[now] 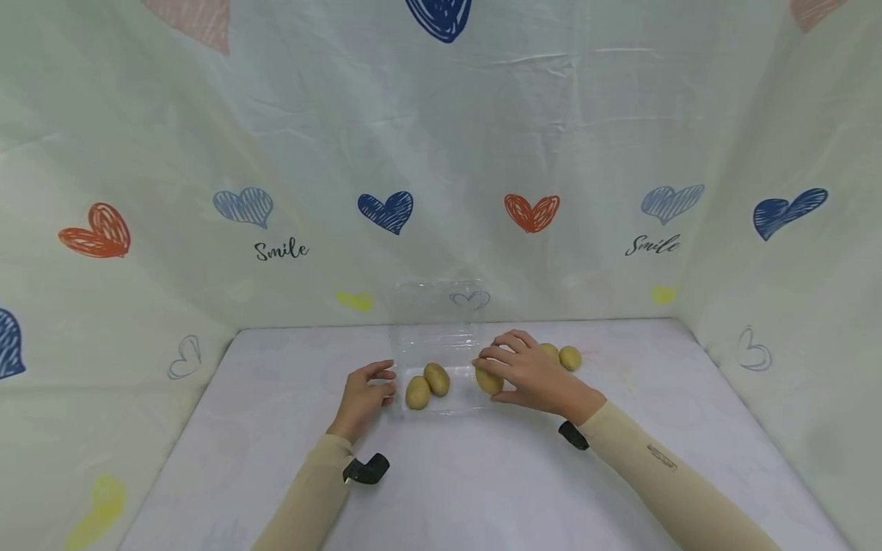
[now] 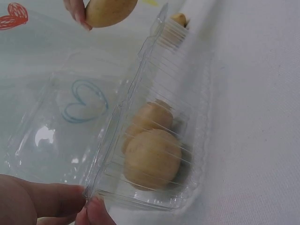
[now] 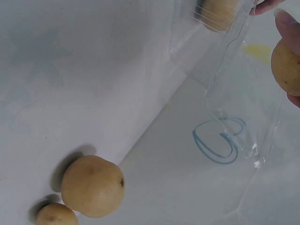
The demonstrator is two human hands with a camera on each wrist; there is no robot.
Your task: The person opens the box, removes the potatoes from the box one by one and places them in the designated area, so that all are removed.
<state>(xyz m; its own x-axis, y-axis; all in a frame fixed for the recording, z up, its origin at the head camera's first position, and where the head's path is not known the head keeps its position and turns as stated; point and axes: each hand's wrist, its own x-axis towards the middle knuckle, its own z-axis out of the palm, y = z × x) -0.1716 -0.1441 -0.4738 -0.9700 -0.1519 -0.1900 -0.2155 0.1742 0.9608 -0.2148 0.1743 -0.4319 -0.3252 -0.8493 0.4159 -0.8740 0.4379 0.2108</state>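
Note:
A clear plastic clamshell box (image 1: 460, 399) stands on the table with its lid (image 1: 434, 306) raised at the back. Two potatoes, one nearer (image 1: 416, 392) and one behind it (image 1: 437, 379), lie in its left part. My left hand (image 1: 363, 396) is at the box's left side; in the left wrist view its thumb and fingers pinch the box's rim. Above the box's right end, my right hand (image 1: 540, 376) holds another potato (image 1: 490, 379) between thumb and fingers. That potato (image 3: 286, 68) is partly cut off in the right wrist view.
Right of the box, beyond my right hand, two more potatoes lie on the table (image 1: 441, 490): one partly hidden (image 1: 550, 350), one in full view (image 1: 570, 358). A pale curtain (image 1: 455, 145) printed with hearts hangs close behind the box and along both sides.

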